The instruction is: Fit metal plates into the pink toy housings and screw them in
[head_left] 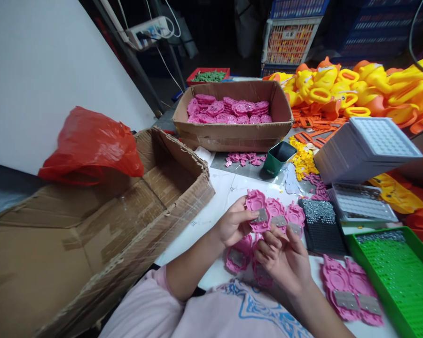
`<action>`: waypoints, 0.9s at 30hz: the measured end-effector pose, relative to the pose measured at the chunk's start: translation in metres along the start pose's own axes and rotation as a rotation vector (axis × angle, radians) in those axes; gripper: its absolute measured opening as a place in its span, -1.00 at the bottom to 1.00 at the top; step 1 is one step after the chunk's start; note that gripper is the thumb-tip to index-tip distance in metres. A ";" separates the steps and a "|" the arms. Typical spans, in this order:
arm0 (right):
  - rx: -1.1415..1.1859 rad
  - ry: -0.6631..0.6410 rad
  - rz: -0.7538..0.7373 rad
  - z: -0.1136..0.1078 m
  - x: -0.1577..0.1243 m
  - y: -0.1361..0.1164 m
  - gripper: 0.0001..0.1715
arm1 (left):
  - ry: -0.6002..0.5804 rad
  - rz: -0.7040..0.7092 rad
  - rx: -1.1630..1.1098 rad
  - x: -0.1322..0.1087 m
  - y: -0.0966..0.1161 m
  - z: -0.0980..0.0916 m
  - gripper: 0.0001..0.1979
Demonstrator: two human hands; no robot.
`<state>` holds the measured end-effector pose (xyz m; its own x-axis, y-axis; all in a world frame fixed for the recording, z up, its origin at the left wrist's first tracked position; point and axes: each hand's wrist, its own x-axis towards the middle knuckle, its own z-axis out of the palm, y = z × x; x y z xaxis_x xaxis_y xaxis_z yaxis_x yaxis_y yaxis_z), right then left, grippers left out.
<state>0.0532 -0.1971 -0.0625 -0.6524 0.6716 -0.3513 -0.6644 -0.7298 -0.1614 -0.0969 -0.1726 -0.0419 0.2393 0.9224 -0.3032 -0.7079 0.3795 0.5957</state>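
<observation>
Nearest you, your left hand has thumb and fingers closed on a pink part, holding it tilted just above the white table, its metal plate facing up; your right hand lies just beside it, fingers curled with their tips at the part's lower edge, though whether they grip it cannot be told; more pink parts lie under both hands, and a pair lies to the right, beside a green tray; beyond are a black tray, stacked white trays and a green cup; left, an open carton bears a red bag; farthest, a second carton holds pink parts, near yellow toys.
</observation>
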 end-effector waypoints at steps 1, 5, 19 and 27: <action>-0.025 -0.001 -0.005 0.000 0.000 0.000 -0.70 | -0.005 0.014 0.005 0.000 0.000 0.000 -0.55; -0.166 -0.028 -0.073 -0.001 -0.003 0.002 -0.71 | -0.028 0.013 0.000 -0.001 0.000 -0.002 -0.58; -1.773 -0.448 -0.962 -0.008 -0.012 0.025 -0.01 | -0.262 -0.362 -0.266 -0.005 -0.021 -0.019 -0.28; -1.773 -0.485 -1.000 -0.007 -0.013 0.021 -0.03 | -0.071 -0.370 -0.246 -0.010 -0.019 -0.014 -0.41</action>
<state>0.0505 -0.2221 -0.0677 -0.5917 0.5788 0.5612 0.0228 0.7078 -0.7060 -0.0954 -0.1901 -0.0608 0.5450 0.7336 -0.4061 -0.7009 0.6644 0.2596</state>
